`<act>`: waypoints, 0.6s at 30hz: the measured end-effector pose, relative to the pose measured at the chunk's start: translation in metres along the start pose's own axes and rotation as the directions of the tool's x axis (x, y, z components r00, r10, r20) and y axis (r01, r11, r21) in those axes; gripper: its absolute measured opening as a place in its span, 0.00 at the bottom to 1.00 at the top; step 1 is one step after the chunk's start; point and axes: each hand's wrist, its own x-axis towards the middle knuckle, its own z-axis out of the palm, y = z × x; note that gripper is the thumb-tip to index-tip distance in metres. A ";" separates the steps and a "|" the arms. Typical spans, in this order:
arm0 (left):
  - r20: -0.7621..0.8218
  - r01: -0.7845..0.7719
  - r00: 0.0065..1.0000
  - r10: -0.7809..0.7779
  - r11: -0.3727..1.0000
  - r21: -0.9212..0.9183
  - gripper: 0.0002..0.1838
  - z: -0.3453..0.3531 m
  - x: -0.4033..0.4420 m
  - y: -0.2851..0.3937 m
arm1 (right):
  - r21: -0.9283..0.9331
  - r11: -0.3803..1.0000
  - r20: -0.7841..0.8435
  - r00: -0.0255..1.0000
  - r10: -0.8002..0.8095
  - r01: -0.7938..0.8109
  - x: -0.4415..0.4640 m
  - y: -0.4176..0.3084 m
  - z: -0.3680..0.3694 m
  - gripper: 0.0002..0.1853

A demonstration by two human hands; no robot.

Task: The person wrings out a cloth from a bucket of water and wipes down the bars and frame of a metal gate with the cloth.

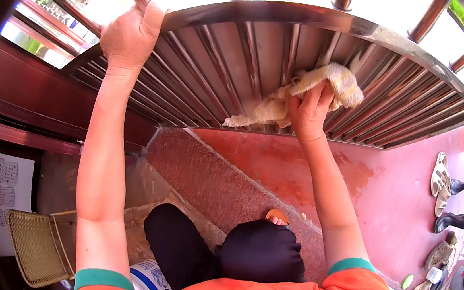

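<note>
A metal railing with a curved rail (292, 15) and several shiny bars spans the top of the head view. At its upper left, my left hand (130, 36) is closed around one of the bars, close to the curved rail. My right hand (309, 112) presses a damp-looking, cream-yellow cloth (336, 82) against the bars right of the middle. Part of the cloth trails down to the left along the lower bars. My right fingertips are partly hidden in its folds.
Boots (459, 222) and sandals (440, 179) stand along the right on the red floor (384, 214). A woven chair (31, 245) is at lower left, beside a white-and-blue bucket (152, 282) near my legs. A dark red door panel (32, 93) borders the railing's left side.
</note>
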 end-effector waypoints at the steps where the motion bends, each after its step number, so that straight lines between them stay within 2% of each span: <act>1: -0.021 -0.001 1.000 0.001 1.000 -0.005 0.33 0.000 -0.001 0.001 | -0.019 1.000 -0.023 1.000 -0.015 0.015 -0.026 0.010 0.009 0.34; 3: -0.034 0.002 0.999 -0.001 1.000 0.028 0.34 0.005 0.001 -0.003 | 0.024 0.999 0.080 0.996 -0.046 0.045 -0.056 0.019 0.014 0.23; 4: -0.020 0.001 1.000 0.000 0.998 0.060 0.35 0.006 0.001 -0.004 | -0.007 0.997 0.218 0.973 -0.073 0.076 -0.071 0.029 0.012 0.24; 5: 0.131 0.047 0.989 -0.064 0.991 0.124 0.34 -0.001 0.003 0.000 | 0.045 0.999 0.247 0.969 -0.025 0.014 -0.074 0.030 0.010 0.23; 6: 0.064 0.053 0.996 -0.056 0.998 0.046 0.38 0.005 0.002 -0.006 | 0.095 0.994 0.276 0.961 0.020 -0.047 -0.072 0.028 0.006 0.23; 7: 0.060 0.041 0.997 -0.045 0.997 0.066 0.38 0.009 0.004 -0.011 | 0.099 0.994 0.269 0.963 0.009 -0.037 -0.069 0.027 -0.002 0.21; 8: 0.059 0.031 0.998 -0.036 0.996 0.087 0.39 0.009 0.004 -0.012 | 0.118 0.989 0.217 0.970 -0.108 0.084 -0.048 0.018 -0.013 0.18; 9: 0.175 0.072 0.981 -0.090 0.992 0.105 0.36 0.002 0.005 -0.007 | 0.130 0.972 0.179 0.959 -0.218 0.197 -0.026 0.008 -0.023 0.21; 10: 0.003 -0.038 0.999 0.038 0.996 0.086 0.30 -0.001 0.004 0.003 | 0.126 0.947 0.169 0.934 -0.314 0.296 0.000 -0.003 -0.027 0.23; 12: 0.005 -0.025 1.000 0.025 0.999 -0.029 0.31 -0.002 0.002 0.005 | 0.096 0.904 0.170 0.888 -0.427 0.417 0.047 -0.025 -0.023 0.28; 14: 0.004 -0.090 0.996 0.091 0.993 -0.078 0.30 -0.003 -0.001 -0.001 | 0.043 0.931 0.099 0.926 -0.365 0.363 0.091 -0.053 -0.006 0.30; 16: 0.102 -0.104 0.989 0.112 0.992 -0.077 0.34 -0.007 0.002 -0.008 | -0.005 0.934 0.176 0.920 -0.351 0.357 0.073 -0.057 0.006 0.29; 18: 0.171 -0.101 0.979 0.107 0.994 -0.045 0.36 -0.007 0.001 -0.010 | -0.045 0.892 0.201 0.878 -0.434 0.451 0.024 -0.037 0.025 0.28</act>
